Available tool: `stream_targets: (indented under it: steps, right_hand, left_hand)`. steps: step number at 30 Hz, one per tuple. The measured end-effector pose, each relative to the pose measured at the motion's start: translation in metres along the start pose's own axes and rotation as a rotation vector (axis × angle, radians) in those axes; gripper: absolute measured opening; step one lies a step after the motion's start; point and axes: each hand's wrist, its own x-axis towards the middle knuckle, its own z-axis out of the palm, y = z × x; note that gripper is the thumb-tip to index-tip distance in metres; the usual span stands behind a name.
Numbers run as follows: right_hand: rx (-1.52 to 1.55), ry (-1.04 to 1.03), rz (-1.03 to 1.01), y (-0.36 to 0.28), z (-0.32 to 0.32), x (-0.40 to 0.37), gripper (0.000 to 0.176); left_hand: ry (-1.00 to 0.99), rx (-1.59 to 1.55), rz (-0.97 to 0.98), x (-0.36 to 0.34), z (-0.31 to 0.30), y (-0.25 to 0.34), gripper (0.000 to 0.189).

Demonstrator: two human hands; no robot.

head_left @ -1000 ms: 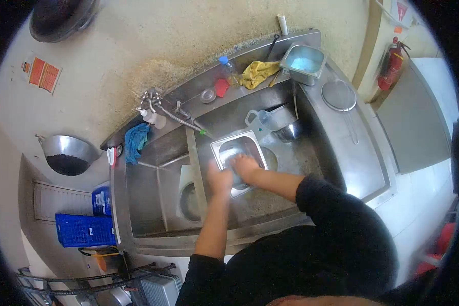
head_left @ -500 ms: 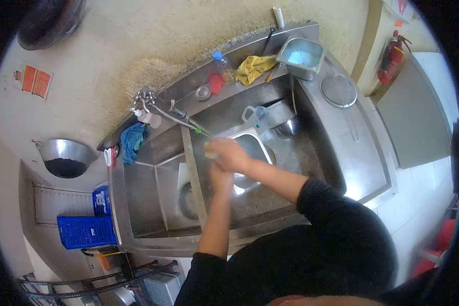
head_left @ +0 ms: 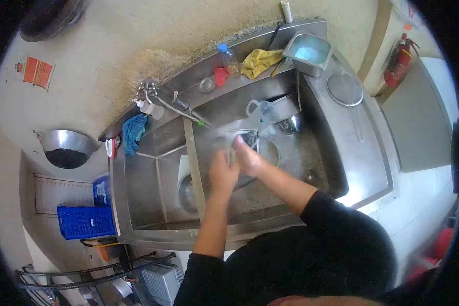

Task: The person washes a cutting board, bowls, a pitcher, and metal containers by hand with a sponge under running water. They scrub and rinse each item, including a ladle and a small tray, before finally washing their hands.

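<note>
A rectangular steel pan [head_left: 247,133] is tilted beneath the faucet hose [head_left: 204,125] in the large sink basin, blurred by motion and spray. My left hand [head_left: 223,173] is closed on its near left edge. Against the pan, at its right side, is my right hand [head_left: 249,158], thumb up; its other fingers are smeared or hidden, and no sponge shows in it. Behind the pan lie a clear plastic jug [head_left: 261,113] and a steel bowl [head_left: 289,124]. A round metal dish [head_left: 268,152] rests on the basin floor, partly covered by the pan.
A divider [head_left: 193,153] separates the left basin, which holds a round pan [head_left: 187,193]. On the back ledge are a yellow cloth [head_left: 260,62], a bottle [head_left: 228,58] and a steel container [head_left: 308,53] of bluish liquid. A strainer [head_left: 345,88] lies on the right drainboard.
The steel pan has gone from lying nearly flat to tilted. My hands have moved apart, the left slightly lower. The yellowish sponge seen at my right hand no longer shows.
</note>
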Motion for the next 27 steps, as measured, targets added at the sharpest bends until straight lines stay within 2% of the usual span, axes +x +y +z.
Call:
stream_targets:
  steps: [2, 3, 4, 6, 7, 9, 10, 12, 13, 14, 16, 17, 18, 19, 20, 21, 22, 23, 24, 25, 26, 27]
  right_hand:
    - [-0.688, -0.075, -0.042, -0.010, -0.014, 0.005, 0.029]
    - [-0.497, -0.150, -0.040, -0.016, -0.015, 0.001, 0.035]
    - [-0.504, -0.155, -0.041, -0.021, -0.015, -0.005, 0.035]
    - [-0.558, 0.025, -0.212, -0.035, -0.004, -0.021, 0.037]
    - [-0.484, -0.060, -0.186, -0.040, -0.027, -0.004, 0.039]
    - [-0.310, -0.242, -0.018, -0.052, -0.022, -0.018, 0.041]
    - [-0.276, -0.312, 0.072, -0.056, -0.033, -0.013, 0.042]
    - [-0.357, -0.278, 0.049, -0.056, -0.050, -0.009, 0.038]
    - [-0.430, -0.233, 0.021, -0.057, -0.058, -0.007, 0.034]
    - [-0.429, -0.233, 0.022, -0.064, -0.063, -0.003, 0.034]
    - [-1.029, -0.015, -0.157, -0.086, -0.064, 0.006, 0.031]
    - [-1.034, -0.015, -0.158, -0.089, -0.060, 0.005, 0.031]
    - [-1.191, 0.126, -0.438, -0.092, -0.049, -0.002, 0.031]
    - [-1.333, 0.271, -0.724, -0.095, -0.039, -0.010, 0.031]
    - [-1.418, 0.231, -0.825, -0.086, -0.014, -0.024, 0.034]
    - [-1.498, 0.191, -0.928, -0.067, 0.009, -0.033, 0.037]
    - [-1.547, 0.034, -1.016, -0.046, 0.014, -0.035, 0.039]
    - [-1.651, -0.188, -0.922, -0.028, 0.010, -0.034, 0.040]
    - [-2.108, -0.273, -1.183, -0.010, 0.022, -0.038, 0.038]
    - [-2.205, -0.221, -1.479, -0.002, 0.032, -0.039, 0.027]
    - [-2.205, -0.217, -1.480, -0.003, 0.032, -0.035, 0.027]
    - [-2.072, -0.139, -1.260, -0.007, 0.032, -0.026, 0.023]
  left_hand:
    - [-0.158, 0.080, 0.349, -0.007, -0.008, -0.004, 0.024]
    - [-0.268, -0.181, 0.265, -0.014, -0.018, 0.009, 0.028]
    - [-0.261, -0.183, 0.269, -0.017, -0.021, 0.003, 0.028]
    - [0.345, -0.179, 0.191, -0.022, -0.030, -0.017, 0.035]
    - [0.347, -0.178, 0.190, -0.020, -0.035, -0.025, 0.035]
    - [-0.080, -1.247, -0.561, -0.019, -0.046, -0.036, 0.036]
    - [-0.075, -1.249, -0.564, -0.021, -0.038, -0.043, 0.036]
    - [-0.336, -1.639, -0.417, -0.019, -0.021, -0.052, 0.041]
    - [-0.335, -1.791, -0.477, -0.022, -0.024, -0.056, 0.037]
    - [-0.334, -1.790, -0.478, -0.022, -0.026, -0.066, 0.037]
    - [-0.292, -1.454, -0.576, -0.021, -0.025, -0.085, 0.035]
    - [-0.203, -1.184, -0.509, -0.021, -0.036, -0.058, 0.029]
    - [-0.203, -1.188, -0.508, -0.019, -0.034, -0.052, 0.029]
    - [-0.187, -0.915, -0.415, -0.019, -0.030, -0.047, 0.026]
    - [-0.170, -0.641, -0.326, -0.020, -0.025, -0.044, 0.024]
    - [-0.100, -0.249, -0.140, -0.019, -0.013, -0.054, 0.021]
    - [-0.103, -0.248, -0.136, -0.019, -0.009, -0.050, 0.021]
    - [-0.030, -0.175, -0.096, -0.018, -0.005, -0.045, 0.021]
    - [0.043, -0.104, -0.056, -0.018, 0.001, -0.039, 0.020]
    - [0.133, -0.356, -0.005, -0.023, 0.003, -0.021, 0.018]
    - [0.131, -0.356, -0.003, -0.025, 0.001, -0.021, 0.018]
    - [0.100, -0.192, -0.002, -0.029, -0.004, -0.023, 0.018]
